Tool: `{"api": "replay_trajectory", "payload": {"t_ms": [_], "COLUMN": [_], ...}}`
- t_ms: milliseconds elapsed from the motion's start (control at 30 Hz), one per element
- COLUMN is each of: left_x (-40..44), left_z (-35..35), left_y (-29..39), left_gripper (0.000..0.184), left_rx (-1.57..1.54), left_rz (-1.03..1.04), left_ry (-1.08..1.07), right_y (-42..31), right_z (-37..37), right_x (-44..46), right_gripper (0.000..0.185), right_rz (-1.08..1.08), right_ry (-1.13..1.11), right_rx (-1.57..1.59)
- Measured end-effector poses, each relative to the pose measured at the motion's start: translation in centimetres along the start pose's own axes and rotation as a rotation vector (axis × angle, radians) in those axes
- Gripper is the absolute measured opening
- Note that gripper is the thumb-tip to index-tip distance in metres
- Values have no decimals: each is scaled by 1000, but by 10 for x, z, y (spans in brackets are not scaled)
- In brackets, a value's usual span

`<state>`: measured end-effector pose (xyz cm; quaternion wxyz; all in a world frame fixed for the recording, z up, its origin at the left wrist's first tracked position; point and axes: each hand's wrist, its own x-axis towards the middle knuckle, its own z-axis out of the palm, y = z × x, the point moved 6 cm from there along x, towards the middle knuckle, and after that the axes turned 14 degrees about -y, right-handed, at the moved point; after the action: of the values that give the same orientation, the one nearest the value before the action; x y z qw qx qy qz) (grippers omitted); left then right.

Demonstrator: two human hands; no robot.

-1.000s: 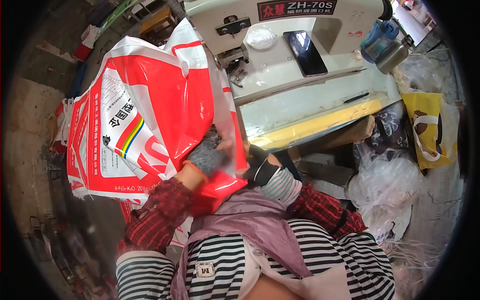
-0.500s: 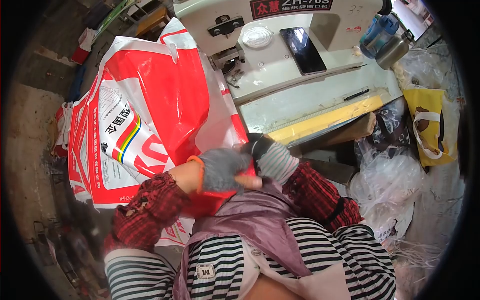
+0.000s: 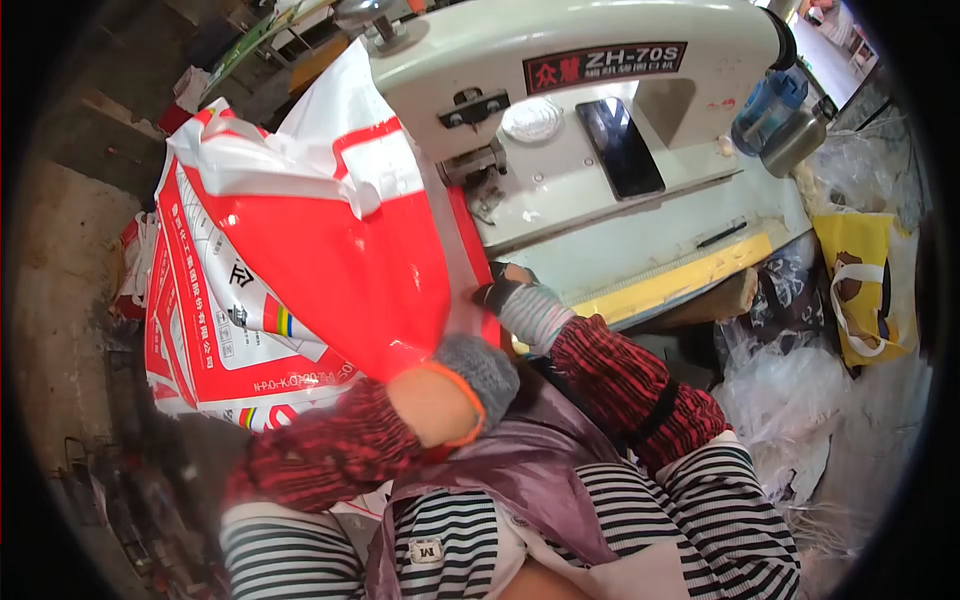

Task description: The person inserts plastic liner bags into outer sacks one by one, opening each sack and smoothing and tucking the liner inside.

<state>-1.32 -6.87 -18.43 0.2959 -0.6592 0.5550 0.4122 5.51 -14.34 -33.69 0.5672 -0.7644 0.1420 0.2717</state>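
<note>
A large red and white printed sack (image 3: 330, 260) stands upright on the left, its top folded over and its right edge running along the sewing machine (image 3: 440, 60). My left hand (image 3: 480, 375), in a grey glove with an orange cuff, is curled over the sack's lower right corner; its fingertips are hidden under it. Higher up that same edge, my right hand (image 3: 525, 305), in a striped glove with dark finger ends, is closed with the sack's edge at its fingers. The sack's edge lies just below the machine's needle area (image 3: 480, 175).
On the machine bed lie a phone (image 3: 620, 150) and a round clear-wrapped item (image 3: 533, 119). A pen (image 3: 722, 234) rests near a yellow strip (image 3: 680, 280). Bottles (image 3: 795, 140), a yellow bag (image 3: 860, 285) and clear plastic bags (image 3: 780, 400) are at the right.
My hands have moved apart: the right has gone up along the sack's edge, the left slightly down. The sack's top has folded forward. The view has shifted, showing more of the machine.
</note>
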Motion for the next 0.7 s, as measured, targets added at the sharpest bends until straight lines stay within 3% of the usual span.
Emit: {"api": "replay_trajectory", "payload": {"t_ms": [33,100,167,233,300,333,400,500,533,600,633,667,700], "left_x": [12,27,40,39,20,23,20,30,33,46,39,43,38], "left_z": [2,-3,-4,-8,-16,-17,-4,12,19,37,35,33,36], "left_y": [-7,-34,-64,-94,-124,-140,-190,-190,-188,-171,-151,-135,-129], "left_gripper": [22,22,23,25,26,26,26,24,25,30,33,38,39], "left_rx": [9,-50,-91,-151,-389,-399,-621,-733,-814,-836,-741,-472,-555], "left_rz": [-10,-203,-280,-366,-278,-301,-580,-700,-692,-617,-575,-565,-571], "left_ry": [6,169,271,382,677,695,821,793,648,739,761,689,716], "right_y": [2,-6,-26,-49,-30,-34,-37,-78,-113,-148,-170,-183,-191], "right_z": [-7,-15,-17,-16,-16,-14,-10,-19,-30,-40,-36,-29,-21], "right_x": [8,14,21,-9,-23,-23,-11,-32,-51,-58,-72,-69,-66], "right_gripper": [46,51,54,53,36,26,24,25,24,23,23,25,27], "right_rz": [95,13,-330,-422,-93,-236,-232,-283,-494,-946,-718,-776,-835], "right_ry": [49,-16,77,-28,-79,-50,-113,-143,-1,212,121,5,-116], "right_rx": [-115,-108,-387,-423,467,578,458,279,280,269,439,431,418]}}
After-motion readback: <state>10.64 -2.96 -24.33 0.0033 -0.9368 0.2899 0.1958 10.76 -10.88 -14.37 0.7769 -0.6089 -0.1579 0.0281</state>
